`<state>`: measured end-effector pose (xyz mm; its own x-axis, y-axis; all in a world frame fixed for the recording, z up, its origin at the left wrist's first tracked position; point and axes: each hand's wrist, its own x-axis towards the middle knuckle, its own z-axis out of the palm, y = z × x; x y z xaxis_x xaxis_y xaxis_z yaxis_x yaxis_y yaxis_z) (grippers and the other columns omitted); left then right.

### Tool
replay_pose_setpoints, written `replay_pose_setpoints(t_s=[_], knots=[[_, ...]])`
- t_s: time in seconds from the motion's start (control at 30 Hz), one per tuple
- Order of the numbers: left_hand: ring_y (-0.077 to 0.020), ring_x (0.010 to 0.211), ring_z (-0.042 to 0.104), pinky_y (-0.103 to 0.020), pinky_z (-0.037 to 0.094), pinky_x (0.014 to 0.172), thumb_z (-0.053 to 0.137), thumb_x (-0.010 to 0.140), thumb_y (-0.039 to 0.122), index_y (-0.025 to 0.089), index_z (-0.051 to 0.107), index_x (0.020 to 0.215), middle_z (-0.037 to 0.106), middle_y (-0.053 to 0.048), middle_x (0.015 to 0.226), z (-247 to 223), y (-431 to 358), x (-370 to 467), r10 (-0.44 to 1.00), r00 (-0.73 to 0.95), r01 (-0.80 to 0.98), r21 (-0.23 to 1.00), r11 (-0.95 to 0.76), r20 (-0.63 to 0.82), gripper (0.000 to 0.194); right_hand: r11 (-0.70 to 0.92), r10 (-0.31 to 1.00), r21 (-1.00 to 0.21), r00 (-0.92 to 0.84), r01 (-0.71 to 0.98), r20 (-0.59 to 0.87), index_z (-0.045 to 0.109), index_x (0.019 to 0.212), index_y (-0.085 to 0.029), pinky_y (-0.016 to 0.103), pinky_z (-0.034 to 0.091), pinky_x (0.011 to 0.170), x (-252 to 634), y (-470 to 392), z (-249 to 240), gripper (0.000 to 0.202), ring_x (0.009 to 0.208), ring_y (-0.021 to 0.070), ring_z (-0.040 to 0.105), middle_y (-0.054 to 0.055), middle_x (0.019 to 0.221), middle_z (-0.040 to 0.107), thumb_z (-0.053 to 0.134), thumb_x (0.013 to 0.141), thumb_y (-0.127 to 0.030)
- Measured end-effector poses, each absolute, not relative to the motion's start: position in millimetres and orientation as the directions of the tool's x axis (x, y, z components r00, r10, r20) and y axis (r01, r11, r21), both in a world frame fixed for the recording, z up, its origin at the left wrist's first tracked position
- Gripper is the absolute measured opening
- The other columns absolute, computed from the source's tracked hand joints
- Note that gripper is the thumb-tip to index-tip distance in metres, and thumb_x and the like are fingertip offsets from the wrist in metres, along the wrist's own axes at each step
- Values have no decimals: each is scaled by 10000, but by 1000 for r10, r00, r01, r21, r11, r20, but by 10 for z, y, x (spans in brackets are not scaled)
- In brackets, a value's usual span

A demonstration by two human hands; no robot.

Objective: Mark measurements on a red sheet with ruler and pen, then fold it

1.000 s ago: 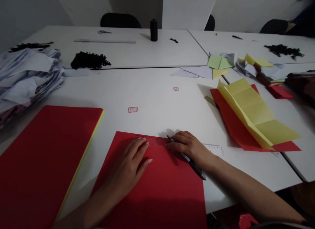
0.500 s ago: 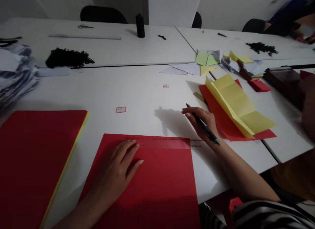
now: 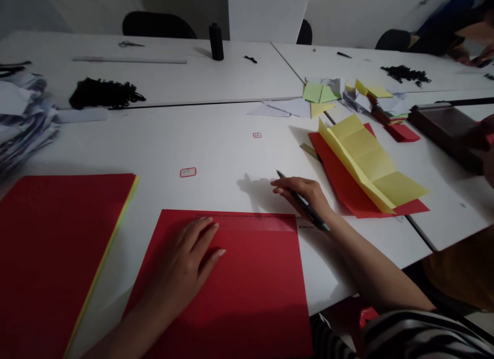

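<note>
Red sheet (image 3: 258, 287) under spread L hand (image 3: 189, 256), prob. touching ruler (image 3: 257, 224); R hand (image 3: 311, 190) grips pen (image 3: 313, 215).

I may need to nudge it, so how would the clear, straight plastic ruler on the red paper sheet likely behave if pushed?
The ruler would probably slide rather than roll, as it lies flat across the red sheet. It might pivot at the left hand, which partly covers its left end.

White tables (image 3: 224, 137), pushed together with visible seams. Directly on them: red sheet (image 3: 254, 287), front; stack of paper (image 3: 54, 256), left; white paper heap (image 3: 21, 114); two small labels (image 3: 188, 172); black bundle (image 3: 102, 93); black bottle (image 3: 216, 42); scissors (image 3: 129, 44); long strip (image 3: 131, 60).
</note>
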<state>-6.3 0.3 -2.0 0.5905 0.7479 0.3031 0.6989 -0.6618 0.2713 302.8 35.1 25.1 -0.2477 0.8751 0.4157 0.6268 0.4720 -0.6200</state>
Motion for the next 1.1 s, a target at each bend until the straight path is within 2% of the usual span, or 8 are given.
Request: replay_pose_setpoints(t_s=[0.17, 0.33, 0.53, 0.7, 1.1], knots=[[-311, 1241, 456, -515, 460, 997, 493, 949, 344, 236, 389, 1383, 450, -126, 1343, -12, -1, -72, 771, 573, 719, 281, -636, 277, 459, 638, 759, -548, -561, 541, 331, 617, 1142, -234, 333, 493, 792, 2890, 242, 254, 224, 817, 134, 637, 15, 887, 704, 468, 977, -259], [-316, 1230, 455, -514, 463, 983, 507, 944, 346, 223, 459, 1338, 437, -136, 1337, -10, -8, -92, 781, 565, 743, 247, -622, 268, 416, 678, 708, -502, -662, 538, 247, 587, 1197, -247, 339, 464, 882, 2797, 155, 227, 247, 1002, 155, 604, 34, 1061, 692, 488, 971, -251], [-321, 1229, 457, -513, 470, 976, 516, 937, 357, 184, 513, 1298, 443, -139, 1336, -9, -22, -97, 791, 549, 755, 245, -608, 272, 401, 695, 675, -500, -709, 516, 207, 578, 1224, -220, 367, 457, 914, 2784, 140, 192, 274, 1060, 185, 580, 73, 1113, 674, 487, 967, -246], [-313, 1226, 459, -502, 473, 980, 523, 935, 330, 173, 524, 1292, 448, -141, 1329, -8, -22, -97, 785, 554, 748, 249, -615, 276, 390, 685, 678, -524, -705, 505, 207, 569, 1243, -207, 369, 466, 901, 2765, 123, 227, 295, 1044, 185, 583, 84, 1088, 678, 412, 994, -226], [-310, 1225, 457, -510, 474, 978, 526, 935, 341, 180, 507, 1303, 429, -139, 1344, -27, -3, -102, 787, 556, 748, 252, -614, 267, 403, 671, 681, -554, -704, 492, 200, 585, 1213, -207, 358, 482, 890, 2775, 129, 209, 272, 1035, 179, 569, 81, 1102, 667, 444, 983, -236]])
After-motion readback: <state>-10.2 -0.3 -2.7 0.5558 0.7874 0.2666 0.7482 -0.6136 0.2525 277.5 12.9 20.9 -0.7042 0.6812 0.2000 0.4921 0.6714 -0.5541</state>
